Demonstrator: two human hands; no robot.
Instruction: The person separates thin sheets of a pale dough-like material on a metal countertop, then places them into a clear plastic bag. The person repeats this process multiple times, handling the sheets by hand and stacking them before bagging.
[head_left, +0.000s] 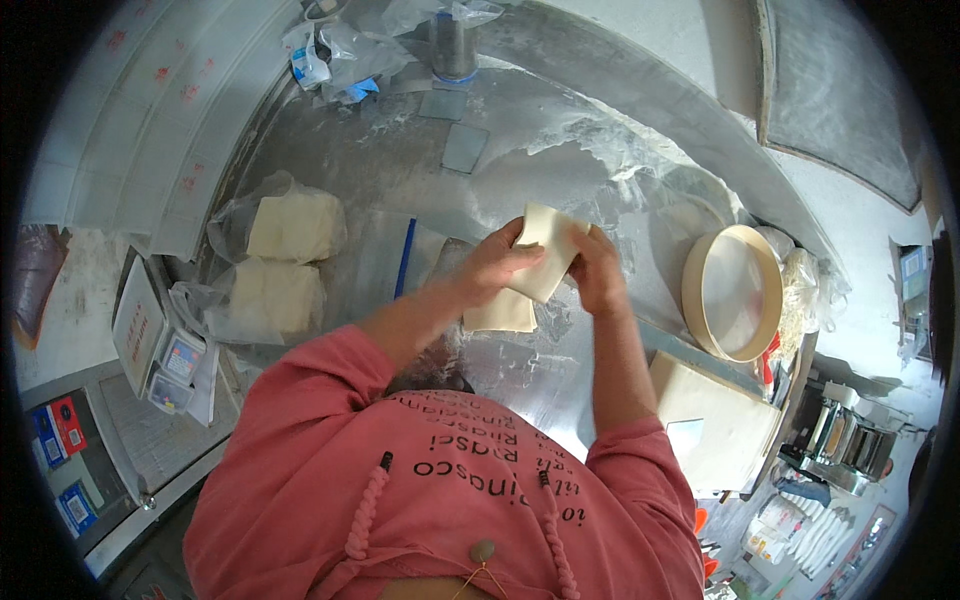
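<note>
My left hand (501, 262) and my right hand (598, 266) hold a stack of thin pale dough sheets (553, 244) between them, raised above the metal work surface (525, 367). The left thumb lies over the stack's face, and the right fingers grip its far right side. Just below the held stack, another pile of dough sheets (501, 315) lies on the floured metal. Two plastic-wrapped stacks of pale sheets (294, 226) (276, 298) sit at the left. A clear plastic bag with a blue strip (405, 259) lies between them and my left hand.
At the right, a round sieve (694, 300) leans on its side above a large pale sheet stack (720, 420). Flour (600, 150) is spread along the far right. A cylindrical container (454, 49) and plastic bags (352, 52) stand at the far edge. A metal machine (840, 439) is at the lower right.
</note>
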